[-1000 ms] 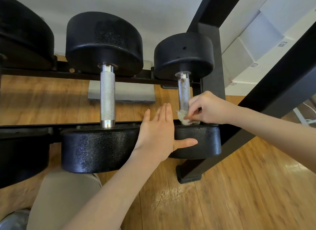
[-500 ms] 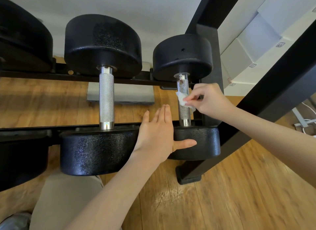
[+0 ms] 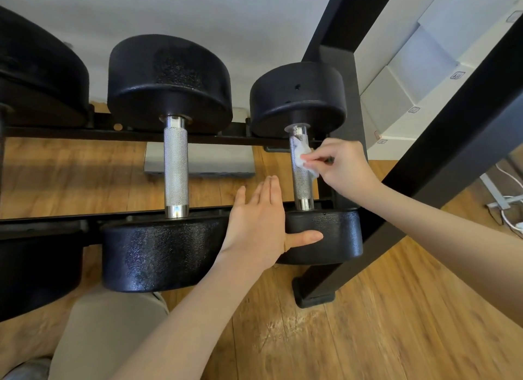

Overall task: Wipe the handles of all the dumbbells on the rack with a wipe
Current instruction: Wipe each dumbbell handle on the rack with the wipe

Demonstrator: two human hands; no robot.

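Observation:
Black dumbbells lie across the rails of a black rack. On the rightmost small dumbbell, my right hand pinches a crumpled white wipe against the upper part of the knurled steel handle. My left hand lies flat with straight fingers against the near head of that dumbbell, thumb stretched across its face. The middle dumbbell shows a bare knurled handle. A larger dumbbell sits at the far left, cut off by the frame.
A slanted black rack upright runs down to a foot on the wooden floor. White boxes are stacked at the back right. White cables lie at the right edge. A grey plate lies under the rack. My knee is at lower left.
My right hand has slid the wipe up the right dumbbell's handle, from its near end to the upper part. My left hand has stayed on the dumbbell head.

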